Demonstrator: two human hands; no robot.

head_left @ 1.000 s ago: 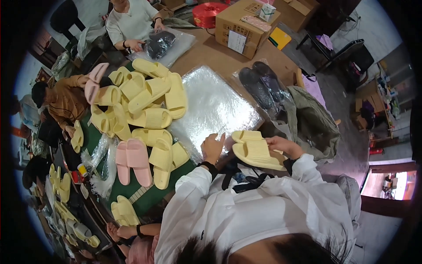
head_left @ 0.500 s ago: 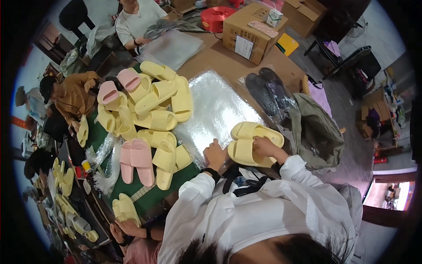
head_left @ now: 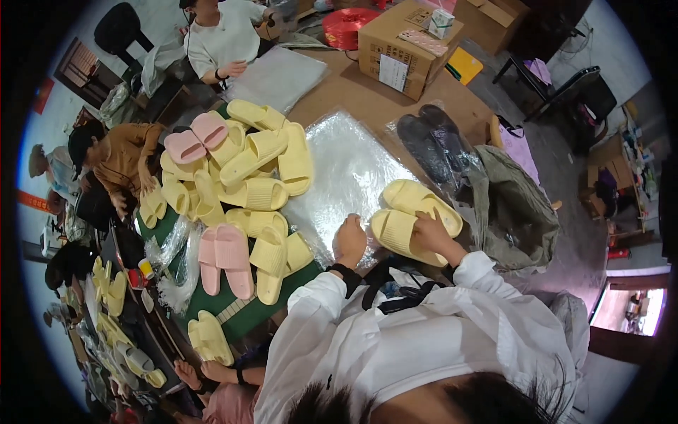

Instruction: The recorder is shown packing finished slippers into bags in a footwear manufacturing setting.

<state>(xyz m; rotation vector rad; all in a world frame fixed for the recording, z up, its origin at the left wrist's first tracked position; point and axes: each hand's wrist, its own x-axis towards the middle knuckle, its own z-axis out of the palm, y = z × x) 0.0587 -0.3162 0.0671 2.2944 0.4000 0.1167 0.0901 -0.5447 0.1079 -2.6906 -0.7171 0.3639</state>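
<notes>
Yellow slippers (head_left: 415, 215), one pair, lie side by side on the near right corner of a clear plastic bag (head_left: 346, 177) spread flat on the brown table (head_left: 339, 92). Right hand (head_left: 432, 233) rests on the nearer slipper of the pair, fingers curled down onto its upper edge; grip looks like a press or light pinch, and whether it fully clasps the slipper cannot be told from this view. Left hand (head_left: 350, 240) sits just beside the pair, loosely fisted, knuckles on the near edge of the plastic bag, holding nothing that shows. Both forearms come up in white sleeves, with a dark band at the left wrist. Left of the bag: a heap of yellow slippers (head_left: 251, 169) with two pink slippers (head_left: 198, 138) on its far side, and a pink pair (head_left: 224, 258) lying flat near the heap's near edge, on a green mat (head_left: 240, 314). Right of the bag: dark slippers in a clear wrapper (head_left: 431, 145), then an olive bag (head_left: 512, 205). Far end of table: a cardboard box (head_left: 406, 42) and a red spool of twine (head_left: 351, 25). Person in a white shirt (head_left: 226, 42) sits at the far side; person in a brown top (head_left: 120, 159) works at the left.
</notes>
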